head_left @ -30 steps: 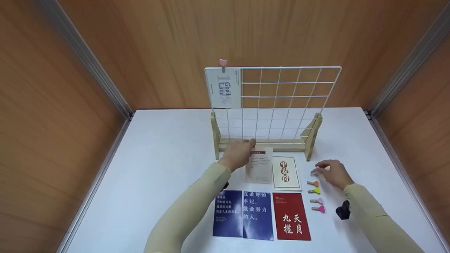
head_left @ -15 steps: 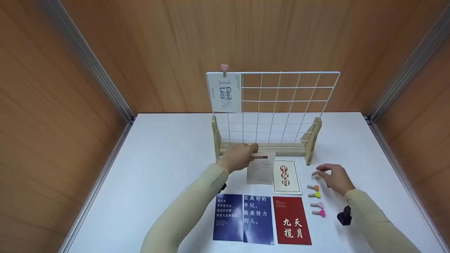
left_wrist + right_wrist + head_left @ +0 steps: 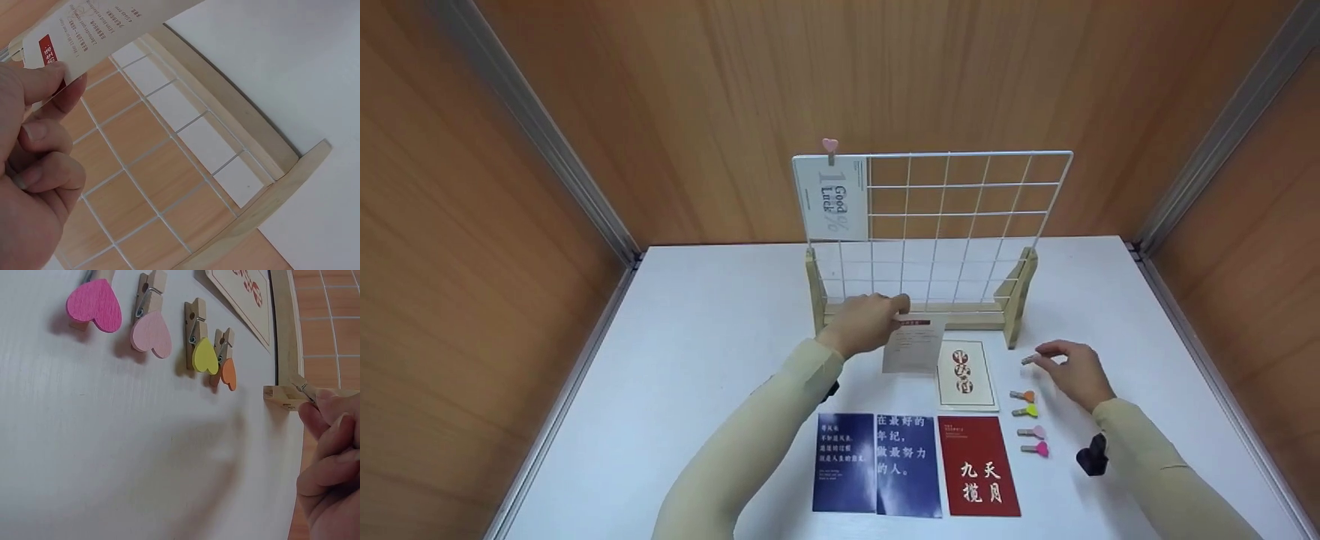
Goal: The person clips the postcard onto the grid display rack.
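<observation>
My left hand (image 3: 864,324) pinches the top corner of a pale printed card (image 3: 913,352) between thumb and forefinger. The card has a red strip near its top and is held in front of the wire grid rack (image 3: 937,214). In the left wrist view the card (image 3: 101,42) overlaps the rack's grid. My right hand (image 3: 1076,375) pinches a small wooden clothespin (image 3: 305,389) between thumb and fingers, right of the cards. Its outer end is hidden by the fingers. A white "Good Luck" card (image 3: 831,199) hangs at the rack's upper left under a pink heart clothespin (image 3: 830,145).
A cream card (image 3: 966,376) lies before the rack. Nearer are two blue cards (image 3: 844,480) and a red card (image 3: 979,465). Several heart clothespins lie in a column at right, among them an orange one (image 3: 1024,396) and a magenta one (image 3: 1037,449). Wooden walls enclose the table.
The card in my left hand has risen, its lower edge lifting and tilting toward the rack. My right hand keeps the clothespin in nearly the same place. The head view has shifted slightly.
</observation>
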Demonstrator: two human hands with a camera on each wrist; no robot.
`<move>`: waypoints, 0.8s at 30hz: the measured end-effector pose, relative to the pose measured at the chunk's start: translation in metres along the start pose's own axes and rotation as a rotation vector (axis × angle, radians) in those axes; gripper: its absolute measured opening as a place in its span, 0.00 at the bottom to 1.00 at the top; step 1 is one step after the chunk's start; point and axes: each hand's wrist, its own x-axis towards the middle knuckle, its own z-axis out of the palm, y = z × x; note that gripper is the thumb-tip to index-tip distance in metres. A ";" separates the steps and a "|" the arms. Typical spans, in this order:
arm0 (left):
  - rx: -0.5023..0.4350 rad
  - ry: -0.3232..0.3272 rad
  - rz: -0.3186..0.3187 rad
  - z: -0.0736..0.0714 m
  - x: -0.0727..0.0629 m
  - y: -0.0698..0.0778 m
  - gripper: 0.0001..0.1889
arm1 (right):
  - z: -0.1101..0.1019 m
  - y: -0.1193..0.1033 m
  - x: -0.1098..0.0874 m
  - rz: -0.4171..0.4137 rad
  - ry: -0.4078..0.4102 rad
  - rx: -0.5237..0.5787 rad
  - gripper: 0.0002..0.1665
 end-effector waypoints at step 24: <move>-0.013 0.174 0.058 -0.089 0.028 0.006 0.11 | -0.001 0.006 -0.004 0.031 -0.018 0.000 0.17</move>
